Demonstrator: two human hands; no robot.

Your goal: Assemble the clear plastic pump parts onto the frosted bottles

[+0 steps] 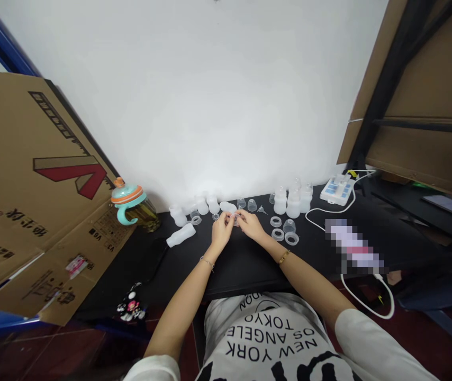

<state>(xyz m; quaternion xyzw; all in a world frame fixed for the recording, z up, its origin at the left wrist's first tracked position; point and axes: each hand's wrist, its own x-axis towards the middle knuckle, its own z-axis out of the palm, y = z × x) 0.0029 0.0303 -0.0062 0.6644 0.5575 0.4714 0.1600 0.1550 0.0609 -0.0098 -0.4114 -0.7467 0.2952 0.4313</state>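
Observation:
My left hand (223,228) and my right hand (249,224) meet over the black table, fingertips pinched together on a small clear bottle ring (235,217); the fingers partly cover it. Just behind them lies a white bottle (226,206). To the right of my right hand are several clear screw rings (291,238) and a clear domed cap (289,226). More domed caps (252,205) and a small pointed part (262,210) rest near the wall. Left of my left hand, another white bottle (181,234) lies on its side.
Capped baby bottles (293,203) stand at the back right, near a white power strip (336,189) with a cable. A teal-lidded jug (134,206) stands at the left by a large cardboard box (23,211). A blurred-out phone-like object (353,243) lies at the right.

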